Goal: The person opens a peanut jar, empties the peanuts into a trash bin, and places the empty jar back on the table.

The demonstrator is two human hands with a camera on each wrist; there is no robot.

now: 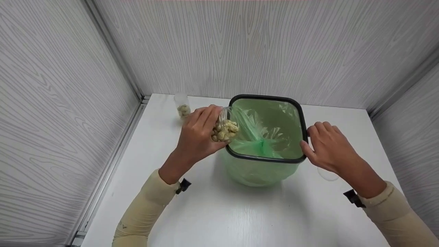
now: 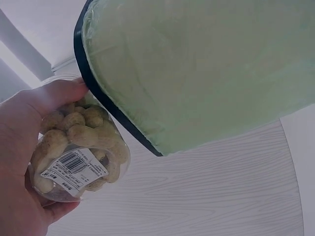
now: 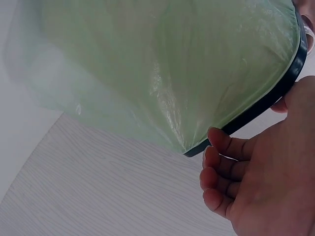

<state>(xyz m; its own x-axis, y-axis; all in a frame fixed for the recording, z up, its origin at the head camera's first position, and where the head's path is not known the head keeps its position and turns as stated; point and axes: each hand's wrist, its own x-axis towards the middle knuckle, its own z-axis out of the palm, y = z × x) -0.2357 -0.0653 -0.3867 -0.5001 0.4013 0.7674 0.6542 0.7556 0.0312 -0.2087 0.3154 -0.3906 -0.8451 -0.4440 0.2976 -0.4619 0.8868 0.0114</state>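
Note:
In the head view my left hand grips a clear plastic jar of unshelled peanuts. The jar is tilted, its mouth at the left rim of a trash bin. A barcode label shows on the jar in the left wrist view. A thin green bag lines the bin, drapes over its outside and lies bunched within. At the bin's right side my right hand holds the black rim between thumb and curled fingers.
Another clear container with some peanuts stands at the back left of the white table. A round clear lid lies under my right hand. Grey wood-grain panels enclose the back and both sides.

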